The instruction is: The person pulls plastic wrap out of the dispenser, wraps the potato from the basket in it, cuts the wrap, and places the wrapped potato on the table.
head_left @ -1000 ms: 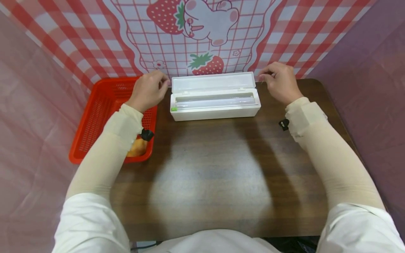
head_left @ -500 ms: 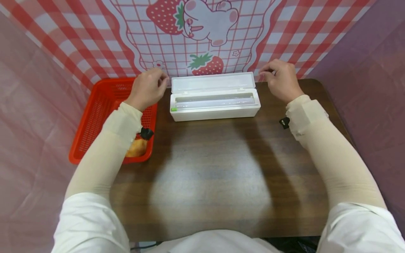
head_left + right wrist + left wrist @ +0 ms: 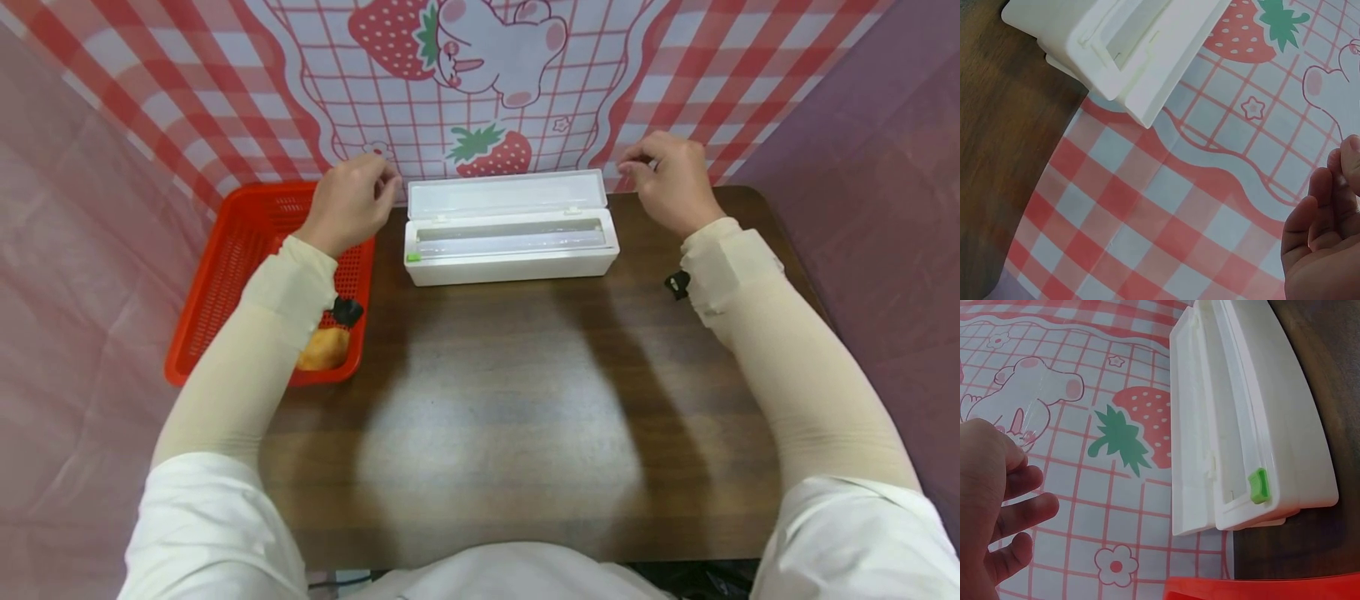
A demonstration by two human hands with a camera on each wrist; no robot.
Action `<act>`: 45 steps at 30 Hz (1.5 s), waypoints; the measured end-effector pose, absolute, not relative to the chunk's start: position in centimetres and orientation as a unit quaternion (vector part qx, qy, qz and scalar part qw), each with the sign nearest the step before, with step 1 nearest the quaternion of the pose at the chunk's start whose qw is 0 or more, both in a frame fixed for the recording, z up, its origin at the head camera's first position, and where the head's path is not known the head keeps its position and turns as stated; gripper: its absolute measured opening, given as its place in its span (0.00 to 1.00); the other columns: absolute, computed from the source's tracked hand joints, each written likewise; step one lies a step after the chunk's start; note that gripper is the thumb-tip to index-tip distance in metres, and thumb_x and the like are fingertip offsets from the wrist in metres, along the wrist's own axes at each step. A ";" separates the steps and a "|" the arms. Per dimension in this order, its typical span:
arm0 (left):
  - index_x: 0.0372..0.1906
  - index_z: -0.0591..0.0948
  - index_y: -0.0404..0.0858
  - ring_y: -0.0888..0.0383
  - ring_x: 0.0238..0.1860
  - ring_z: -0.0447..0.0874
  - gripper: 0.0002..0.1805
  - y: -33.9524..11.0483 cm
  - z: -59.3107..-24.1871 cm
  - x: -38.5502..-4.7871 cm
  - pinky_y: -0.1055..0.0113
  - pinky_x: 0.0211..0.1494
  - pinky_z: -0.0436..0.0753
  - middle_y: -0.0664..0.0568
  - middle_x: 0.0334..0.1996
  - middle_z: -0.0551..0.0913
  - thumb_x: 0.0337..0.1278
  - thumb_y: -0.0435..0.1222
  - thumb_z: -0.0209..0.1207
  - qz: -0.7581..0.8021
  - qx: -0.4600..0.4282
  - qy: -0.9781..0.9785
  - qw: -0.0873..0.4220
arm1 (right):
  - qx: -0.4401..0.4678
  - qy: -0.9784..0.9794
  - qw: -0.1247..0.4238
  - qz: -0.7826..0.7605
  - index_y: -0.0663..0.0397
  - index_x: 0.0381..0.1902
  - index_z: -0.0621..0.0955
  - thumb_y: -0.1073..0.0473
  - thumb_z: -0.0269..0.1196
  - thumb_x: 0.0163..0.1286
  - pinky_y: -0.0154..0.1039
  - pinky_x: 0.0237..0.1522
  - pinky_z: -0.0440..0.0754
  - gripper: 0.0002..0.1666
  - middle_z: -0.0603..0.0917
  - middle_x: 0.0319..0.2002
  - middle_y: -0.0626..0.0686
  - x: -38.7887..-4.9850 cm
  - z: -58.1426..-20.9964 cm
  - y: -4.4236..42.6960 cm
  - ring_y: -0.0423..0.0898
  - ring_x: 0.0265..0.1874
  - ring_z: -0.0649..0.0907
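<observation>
A white cling film dispenser [image 3: 513,267] stands at the back of the table, its lid [image 3: 506,196] tipped up against the wall cloth. Inside its slot shows a roll of clear film [image 3: 513,242]; a green slider [image 3: 413,258] sits at the left end. My left hand [image 3: 351,204] is raised beyond the dispenser's left end, thumb and forefinger pinched together. Level with it past the right end, my right hand [image 3: 671,182] pinches the same way. Between them the cling film is so transparent that it is barely visible, only a faint sheen near the left fingertips [image 3: 1019,459].
A red plastic basket [image 3: 180,354] stands on the left under my left forearm, with a bread-like tan item [image 3: 326,348] in its near corner. The brown wooden table [image 3: 487,400] extends toward me. A checked, strawberry-printed cloth [image 3: 480,50] hangs behind.
Both hands have risen slightly and moved a little away from me, still pinching. Dispenser and basket stay where they were.
</observation>
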State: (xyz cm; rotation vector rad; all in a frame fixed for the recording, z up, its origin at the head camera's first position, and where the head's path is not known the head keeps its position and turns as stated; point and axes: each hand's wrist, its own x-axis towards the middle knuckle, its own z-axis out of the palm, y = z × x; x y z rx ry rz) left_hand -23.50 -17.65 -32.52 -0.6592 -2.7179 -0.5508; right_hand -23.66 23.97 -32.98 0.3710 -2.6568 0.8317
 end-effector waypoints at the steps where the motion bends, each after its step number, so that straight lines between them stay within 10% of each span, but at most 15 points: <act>1: 0.44 0.82 0.30 0.49 0.33 0.76 0.12 -17.6 -32.5 -23.5 0.58 0.38 0.80 0.42 0.36 0.82 0.72 0.37 0.55 -0.192 -0.230 -0.943 0.147 | 0.129 -0.933 0.165 0.291 0.62 0.46 0.87 0.58 0.63 0.74 0.28 0.36 0.71 0.13 0.87 0.41 0.57 -23.7 -32.9 24.0 0.44 0.34 0.78; 45: 0.46 0.82 0.31 0.49 0.35 0.78 0.14 -17.6 -30.8 -23.4 0.57 0.43 0.84 0.41 0.39 0.83 0.73 0.38 0.54 -0.191 -0.223 -0.944 0.152 | 0.116 -0.936 0.170 0.285 0.61 0.47 0.88 0.58 0.62 0.74 0.30 0.38 0.70 0.13 0.86 0.43 0.57 -23.9 -31.2 23.8 0.45 0.37 0.77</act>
